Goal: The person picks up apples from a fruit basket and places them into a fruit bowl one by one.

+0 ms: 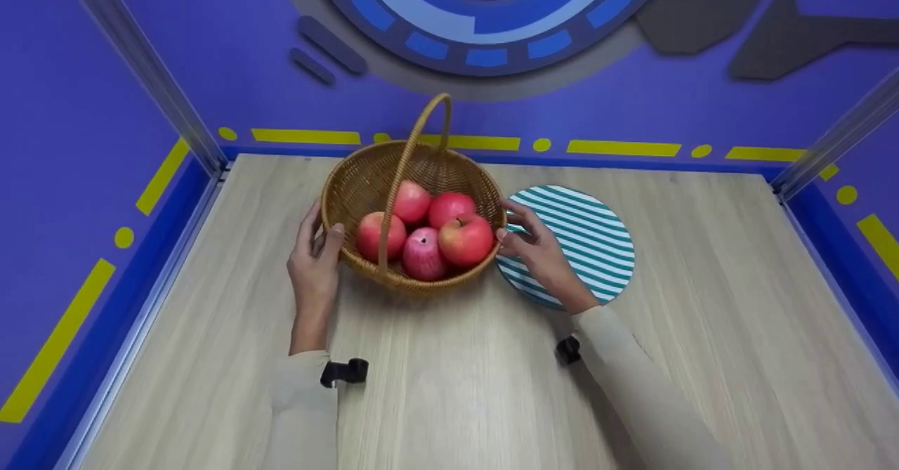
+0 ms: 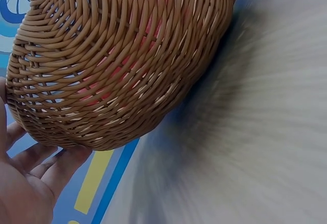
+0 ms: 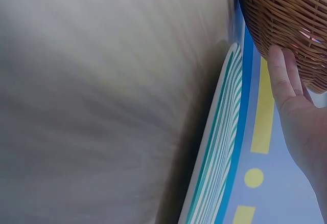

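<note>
A brown wicker basket (image 1: 414, 286) with a tall arched handle holds several red apples (image 1: 424, 253). Both hands grip it from opposite sides. My left hand (image 1: 315, 273) has its thumb at the left rim and its fingers against the outer wall; in the left wrist view those fingers (image 2: 66, 165) touch the weave. On the right rim, my right hand (image 1: 537, 256) has its thumb at the edge, with fingers along the outside. The wrist views show the basket raised above the table. Right of it lies a round mat with green and white stripes (image 1: 583, 238), partly behind my right hand.
The light wooden table (image 1: 449, 393) is bounded by a blue-purple back wall (image 1: 232, 90) and side walls with yellow markings. Metal posts (image 1: 151, 55) stand at the back corners. A black wrist mount (image 1: 344, 371) sits on the left sleeve.
</note>
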A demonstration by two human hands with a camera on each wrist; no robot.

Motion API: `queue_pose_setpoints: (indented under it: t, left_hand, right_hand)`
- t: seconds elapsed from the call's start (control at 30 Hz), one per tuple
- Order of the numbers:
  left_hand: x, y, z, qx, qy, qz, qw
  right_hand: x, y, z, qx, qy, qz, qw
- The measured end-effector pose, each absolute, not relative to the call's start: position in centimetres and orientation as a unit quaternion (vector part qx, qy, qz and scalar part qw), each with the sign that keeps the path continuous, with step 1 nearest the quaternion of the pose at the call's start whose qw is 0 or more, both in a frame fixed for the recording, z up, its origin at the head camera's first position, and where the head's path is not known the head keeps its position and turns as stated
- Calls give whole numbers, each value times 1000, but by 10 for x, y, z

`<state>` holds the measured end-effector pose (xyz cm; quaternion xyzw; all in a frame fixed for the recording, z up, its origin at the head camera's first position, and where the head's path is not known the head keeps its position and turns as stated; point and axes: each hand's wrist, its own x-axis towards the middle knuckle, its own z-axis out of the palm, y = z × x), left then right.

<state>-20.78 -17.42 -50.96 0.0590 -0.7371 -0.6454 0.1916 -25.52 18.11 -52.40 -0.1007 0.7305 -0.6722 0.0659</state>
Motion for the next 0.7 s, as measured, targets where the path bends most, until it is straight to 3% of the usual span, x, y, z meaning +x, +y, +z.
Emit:
queue_pose_setpoints:
  t: [0.57,0.7]
  left_hand:
    - [-201,-162,-500,109,-674,-707,184]
    - [-200,-158,-499,104,-686,-703,156]
  right_hand:
    - [-250,181,-523,-94,740,-663,62]
    - [-249,182,-522,-81,741,-664,59]
